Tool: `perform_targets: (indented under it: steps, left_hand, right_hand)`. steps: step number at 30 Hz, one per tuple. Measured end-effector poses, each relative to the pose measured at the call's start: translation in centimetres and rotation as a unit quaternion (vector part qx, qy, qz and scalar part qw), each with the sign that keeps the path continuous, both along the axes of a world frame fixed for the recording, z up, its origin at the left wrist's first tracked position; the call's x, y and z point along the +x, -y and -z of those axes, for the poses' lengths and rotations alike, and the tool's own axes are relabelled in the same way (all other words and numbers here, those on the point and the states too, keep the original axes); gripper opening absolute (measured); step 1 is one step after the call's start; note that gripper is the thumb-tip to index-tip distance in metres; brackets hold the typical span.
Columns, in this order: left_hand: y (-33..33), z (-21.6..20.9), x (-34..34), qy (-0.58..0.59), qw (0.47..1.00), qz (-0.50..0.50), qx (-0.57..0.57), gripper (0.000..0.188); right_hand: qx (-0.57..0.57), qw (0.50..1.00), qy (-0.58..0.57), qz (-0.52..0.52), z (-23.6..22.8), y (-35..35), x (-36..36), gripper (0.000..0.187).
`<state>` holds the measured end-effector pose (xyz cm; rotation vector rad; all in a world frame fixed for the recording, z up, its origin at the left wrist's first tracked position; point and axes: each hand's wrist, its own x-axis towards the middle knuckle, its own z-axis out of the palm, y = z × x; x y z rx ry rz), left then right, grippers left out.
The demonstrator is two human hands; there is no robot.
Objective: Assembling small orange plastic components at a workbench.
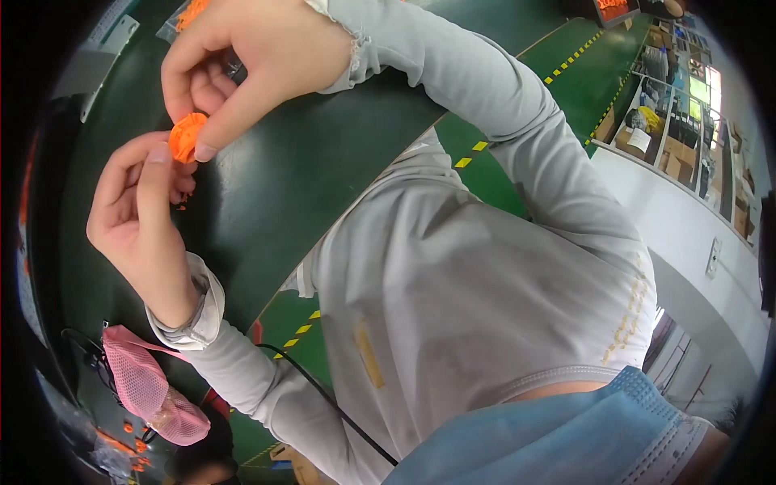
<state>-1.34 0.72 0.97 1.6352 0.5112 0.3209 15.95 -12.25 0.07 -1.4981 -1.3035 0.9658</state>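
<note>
A small round orange piece [187, 138] with a ridged or folded surface is held up over the dark green table [267, 186]. My right hand [263, 52] pinches it from above between thumb and fingers. From below, my left hand [141, 214] grips the piece's lower left edge with thumb and forefinger, the other fingers curled. Its exact kind cannot be made out. Tiny orange bits [184, 199] show just behind my left fingers. Partly hidden by my right hand, a clear plastic bag with orange pieces [191, 14] lies at the far left.
A pink mesh bag [149, 380] lies by my left forearm, with loose orange pieces [136, 453] beyond it. A black cable [323, 394] crosses my left sleeve. Shelves with boxes [679, 137] stand at the right. Yellow-black tape [572, 56] marks the green floor.
</note>
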Motion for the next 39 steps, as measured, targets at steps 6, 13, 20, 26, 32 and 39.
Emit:
perform_targets:
  steps: [6, 13, 20, 26, 32, 39]
  left_hand:
    - [0.1, -0.2, -0.2, -0.046, 0.999, 0.011, -0.003, 0.012]
    - [0.4, -0.2, -0.1, -0.060, 0.998, 0.013, 0.009, 0.006]
    - [0.6, 0.3, -0.5, -0.047, 0.998, 0.020, 0.022, 0.004]
    - [1.4, 0.0, -0.2, -0.014, 0.999, -0.020, 0.039, 0.006]
    - [2.4, -0.2, -0.8, -0.054, 0.990, -0.099, 0.080, 0.005]
    - [2.9, -0.1, -0.1, -0.021, 0.995, -0.089, 0.028, 0.006]
  right_hand:
    - [0.027, 0.997, 0.074, -0.019, 0.5, -0.3, -0.2, 0.030]
    - [0.042, 0.986, 0.157, -0.034, 0.5, -0.4, -0.6, 0.025]
    - [0.068, 0.959, 0.271, -0.040, 0.4, -0.7, -0.7, 0.022]
    - [0.157, 0.945, 0.286, -0.011, 0.8, -0.4, -0.5, 0.021]
    - [0.058, 0.987, 0.113, -0.099, -1.7, -1.6, 1.7, 0.023]
    - [0.004, 0.975, 0.182, -0.129, -0.6, -2.0, 1.3, 0.023]
